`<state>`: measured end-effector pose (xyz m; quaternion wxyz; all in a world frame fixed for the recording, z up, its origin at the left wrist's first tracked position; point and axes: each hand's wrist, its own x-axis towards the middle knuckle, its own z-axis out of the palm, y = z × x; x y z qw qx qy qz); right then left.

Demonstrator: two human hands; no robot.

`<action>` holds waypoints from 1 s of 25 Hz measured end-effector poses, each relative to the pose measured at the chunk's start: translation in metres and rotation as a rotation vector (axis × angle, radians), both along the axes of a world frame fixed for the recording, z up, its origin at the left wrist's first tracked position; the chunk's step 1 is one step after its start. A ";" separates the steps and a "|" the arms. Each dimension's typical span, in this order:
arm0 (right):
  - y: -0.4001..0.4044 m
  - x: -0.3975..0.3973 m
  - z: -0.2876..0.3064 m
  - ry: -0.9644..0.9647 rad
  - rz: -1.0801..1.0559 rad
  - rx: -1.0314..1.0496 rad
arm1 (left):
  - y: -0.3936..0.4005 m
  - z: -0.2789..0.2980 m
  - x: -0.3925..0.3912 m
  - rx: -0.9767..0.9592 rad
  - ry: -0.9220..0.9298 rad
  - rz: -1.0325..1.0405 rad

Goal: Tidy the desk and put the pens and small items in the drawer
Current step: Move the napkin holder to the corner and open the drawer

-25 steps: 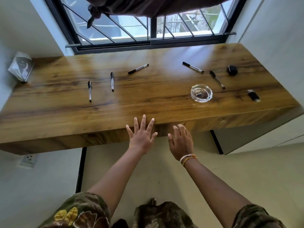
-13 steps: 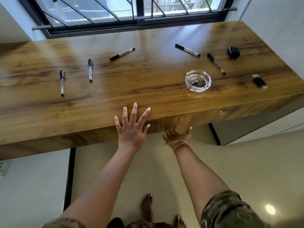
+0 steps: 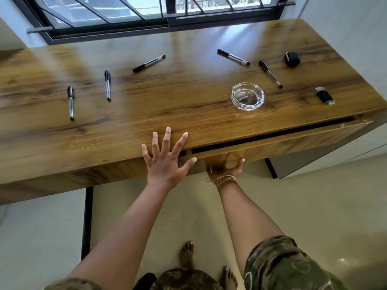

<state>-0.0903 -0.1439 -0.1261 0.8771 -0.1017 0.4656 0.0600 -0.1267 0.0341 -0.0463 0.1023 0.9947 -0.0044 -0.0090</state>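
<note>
Several black-capped pens lie on the wooden desk point(image 3: 188, 105): one at far left point(image 3: 71, 102), one beside it point(image 3: 107, 84), one toward the window point(image 3: 148, 63), and two at the right point(image 3: 233, 57) point(image 3: 270, 73). A black lighter point(image 3: 324, 95) and a small black object point(image 3: 292, 59) lie near the right end. The drawer point(image 3: 293, 139) under the desk's right half stands a narrow gap ajar. My left hand point(image 3: 166, 158) presses flat with spread fingers on the desk's front edge. My right hand point(image 3: 227, 168) grips the drawer front's underside, fingers hidden beneath it.
A clear glass ashtray point(image 3: 247, 96) stands on the desk just behind the drawer gap. A barred window point(image 3: 146, 15) runs along the desk's back. A white wall closes off the right end. My bare feet stand on the tiled floor below.
My right hand went under the desk's front and took hold of the drawer, which has slid out a narrow gap. My left hand stays flat on the edge. My view has moved closer.
</note>
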 end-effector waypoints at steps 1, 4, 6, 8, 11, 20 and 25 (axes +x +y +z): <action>0.000 -0.011 0.002 0.026 -0.014 0.001 | 0.000 0.002 -0.001 -0.008 0.010 0.002; -0.004 -0.043 0.000 0.092 -0.022 -0.005 | 0.003 0.006 -0.002 -0.022 0.051 0.005; -0.015 -0.057 0.004 0.158 0.055 -0.053 | 0.004 0.010 0.000 -0.020 0.088 0.002; -0.034 -0.066 0.017 0.225 0.208 -0.303 | 0.002 0.013 0.003 -0.002 0.144 0.003; -0.076 -0.075 0.050 0.413 0.163 -1.110 | -0.017 0.020 -0.004 -0.051 0.183 0.099; -0.108 -0.053 0.077 -0.382 1.376 -2.504 | -0.139 0.014 -0.060 -0.034 0.215 -0.108; -0.117 -0.075 0.073 -0.425 1.389 -2.579 | -0.144 0.016 -0.075 -0.011 0.248 -0.088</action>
